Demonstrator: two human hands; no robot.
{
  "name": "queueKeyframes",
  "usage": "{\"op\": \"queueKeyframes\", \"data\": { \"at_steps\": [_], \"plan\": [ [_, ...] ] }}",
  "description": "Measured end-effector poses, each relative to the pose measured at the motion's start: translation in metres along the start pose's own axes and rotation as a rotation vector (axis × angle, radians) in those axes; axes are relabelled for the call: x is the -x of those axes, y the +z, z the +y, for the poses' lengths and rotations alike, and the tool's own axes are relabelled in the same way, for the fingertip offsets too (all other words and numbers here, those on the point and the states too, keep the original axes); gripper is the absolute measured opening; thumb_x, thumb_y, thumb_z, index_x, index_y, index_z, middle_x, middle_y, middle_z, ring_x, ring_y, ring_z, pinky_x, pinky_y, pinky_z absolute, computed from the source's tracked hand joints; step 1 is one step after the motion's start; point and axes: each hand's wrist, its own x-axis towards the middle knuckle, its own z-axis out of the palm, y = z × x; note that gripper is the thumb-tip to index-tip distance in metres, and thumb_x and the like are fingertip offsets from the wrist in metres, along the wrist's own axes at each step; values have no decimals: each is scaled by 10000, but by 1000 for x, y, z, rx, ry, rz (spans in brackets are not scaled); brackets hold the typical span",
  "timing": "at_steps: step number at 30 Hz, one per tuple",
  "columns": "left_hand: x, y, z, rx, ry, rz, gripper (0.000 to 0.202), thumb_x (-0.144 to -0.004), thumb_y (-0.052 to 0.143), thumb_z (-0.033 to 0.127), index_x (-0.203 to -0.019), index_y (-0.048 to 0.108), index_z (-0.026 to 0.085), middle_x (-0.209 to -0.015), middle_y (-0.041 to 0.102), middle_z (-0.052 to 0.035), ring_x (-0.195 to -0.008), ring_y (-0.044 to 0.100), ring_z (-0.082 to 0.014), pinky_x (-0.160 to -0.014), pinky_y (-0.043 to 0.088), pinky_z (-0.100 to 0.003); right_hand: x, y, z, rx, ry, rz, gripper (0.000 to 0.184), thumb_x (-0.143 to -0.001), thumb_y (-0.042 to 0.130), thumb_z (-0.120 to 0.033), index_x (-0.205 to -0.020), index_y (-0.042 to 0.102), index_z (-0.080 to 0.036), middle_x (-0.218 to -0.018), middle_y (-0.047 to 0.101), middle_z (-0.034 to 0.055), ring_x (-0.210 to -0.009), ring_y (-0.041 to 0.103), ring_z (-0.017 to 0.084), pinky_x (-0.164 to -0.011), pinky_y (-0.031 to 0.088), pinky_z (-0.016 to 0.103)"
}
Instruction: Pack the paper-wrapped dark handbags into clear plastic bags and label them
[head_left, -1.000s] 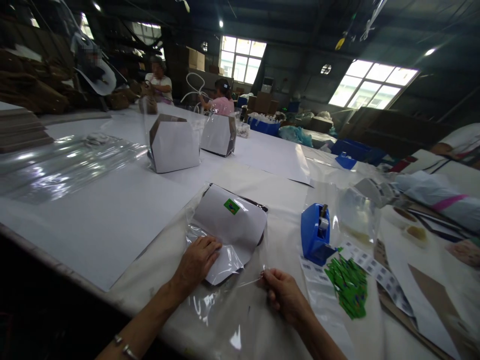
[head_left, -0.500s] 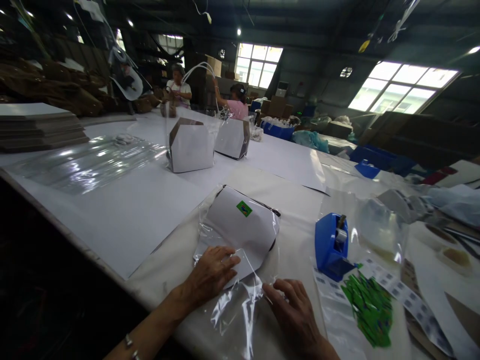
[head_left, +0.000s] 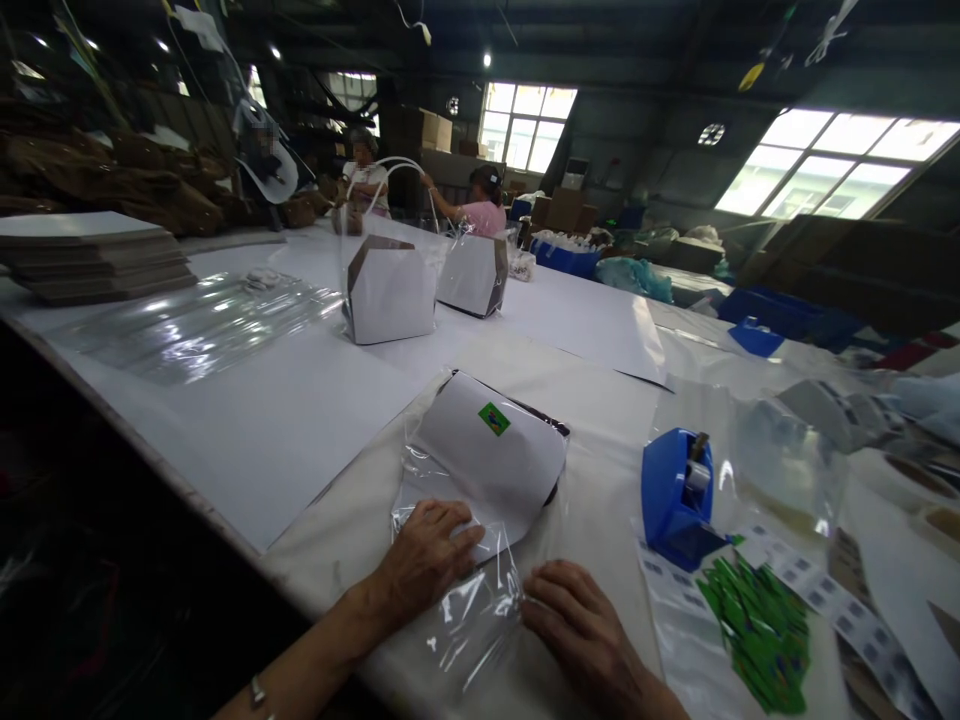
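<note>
A clear plastic bag (head_left: 480, 630) lies on the table around a white folded card piece (head_left: 480, 460) with dark edges. On the card is a small green sticker (head_left: 494, 419). My left hand (head_left: 431, 550) lies over the card's near end and the film, its fingers extended and slightly bent. At the right side of the bag's loose near end, my right hand (head_left: 581, 620) has its fingers together and curled against the gathered film. The right fingertips are partly hidden.
To the right stand a blue tape dispenser (head_left: 675, 500) and a pile of green stickers (head_left: 757, 630). Two clear handled bags with white boxes (head_left: 394, 295) stand farther back. Flat plastic bags (head_left: 187, 330) and stacked boards (head_left: 90, 260) lie left. Two people work at the far side.
My right fingers have drawn closer together against the film, and the loose end lies flatter. My left hand stays on the card. The view has shifted slightly.
</note>
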Motion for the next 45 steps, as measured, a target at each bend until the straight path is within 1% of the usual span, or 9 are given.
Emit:
{"op": "queueKeyframes", "data": {
  "at_steps": [8,11,15,20,24,27,31,35,45],
  "plan": [
    [4,3,-1,52,-10,-41,291,-910,607,263,-1199,568,266,-1138,684,-38,-1117,633,-249,-922,481,-420,2,-1,-4,-214,96,-50,144,-966,464,-85,-980,588,-158,-913,696,69,-953,665,161,-1059,500,363],
    [9,-6,-6,227,-46,-115,414,-970,436,509,-1275,515,241,-1232,669,-77,-1240,575,-252,-1046,445,-438,-13,2,-7,-270,185,45,144,-972,465,-114,-1039,583,-163,-970,679,100,-994,648,179,-894,567,300],
    [14,-24,-14,544,-159,-247,686,-880,222,761,-1184,558,246,-1378,597,-76,-1377,458,-231,-1205,295,-445,-24,15,-2,-255,414,181,115,-977,480,-146,-998,576,-206,-822,655,28,-735,646,126,-676,540,212],
    [15,-30,-10,576,-233,-365,478,-821,581,680,-994,649,240,-1464,521,-81,-1421,397,-287,-1229,233,-519,-33,35,9,-81,629,166,194,-1003,455,-261,-851,564,-212,-633,576,-38,-508,569,100,-516,451,193],
    [19,-18,-2,585,-321,-210,287,-973,472,369,-823,664,218,-1403,563,-71,-1351,485,-244,-1200,312,-483,-40,41,14,14,583,177,199,-1001,466,-265,-870,604,-205,-678,623,-26,-541,605,100,-550,456,193],
    [21,-14,4,622,-421,-47,239,-950,514,311,-793,658,202,-1334,560,-91,-1199,584,-212,-1039,487,-347,-39,40,15,18,534,162,154,-986,498,-230,-934,640,-203,-728,637,-6,-609,629,106,-605,489,184],
    [19,-16,11,578,-469,113,173,-906,583,236,-740,614,194,-1049,593,-60,-997,613,-168,-888,525,-285,-38,39,14,77,536,200,133,-959,555,-217,-1001,681,-211,-801,639,27,-705,647,126,-661,527,196],
    [18,-11,13,537,-483,168,241,-933,537,207,-692,531,191,-916,576,-28,-890,602,-137,-799,520,-258,-43,43,16,117,517,241,128,-941,594,-212,-1028,688,-212,-796,653,26,-686,644,125,-655,532,204],
    [17,6,15,357,-491,286,191,-865,454,30,-844,498,214,-1040,586,-68,-1015,619,-155,-893,556,-267,-52,44,17,191,528,231,158,-950,608,-303,-1041,658,-183,-816,669,39,-670,618,128,-638,496,235]
  ]
}}
